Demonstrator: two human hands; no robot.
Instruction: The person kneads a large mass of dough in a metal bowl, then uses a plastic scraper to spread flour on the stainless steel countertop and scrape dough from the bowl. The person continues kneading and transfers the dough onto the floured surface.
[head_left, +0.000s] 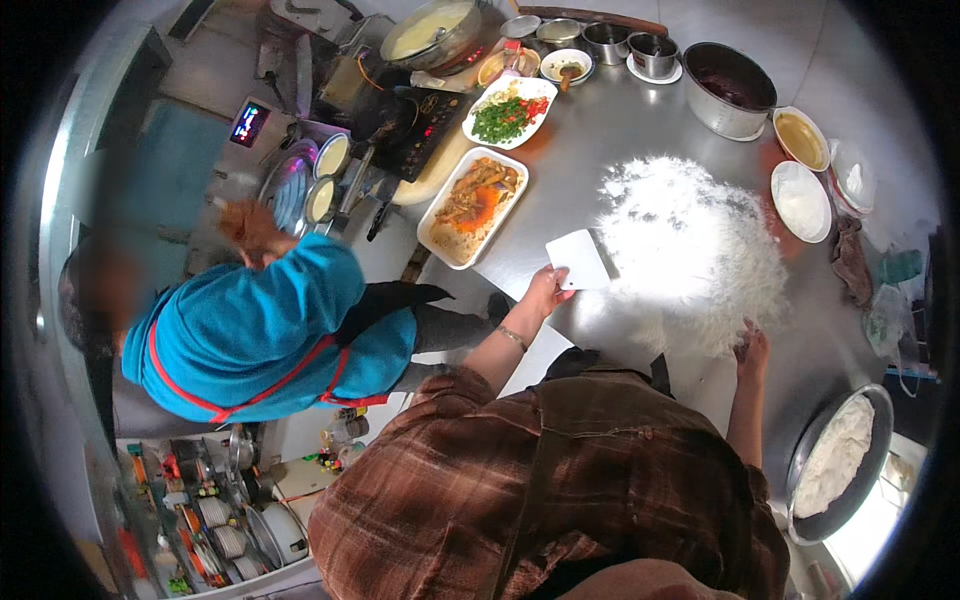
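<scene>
My left hand (550, 291) grips a white dough scraper (578, 260) by its near corner, just above the steel worktop (592, 120). The scraper's right edge is close to a wide spread of white flour (679, 232), piled bright in the middle and thin at its rim. At the flour's near right edge is my right hand (751, 349), its fingers apart and nothing visible in them. Down on the right, a large metal basin (801, 450) holds a pale mass (838, 457) that looks like dough or flour.
A person in blue (247, 322) stands at left beside an induction cooker (431, 124). A white tray of food (475, 206) and a plate of chopped greens (510, 112) lie left of the flour. A deep pot (724, 97) and a bowl of white powder (800, 201) line the far right.
</scene>
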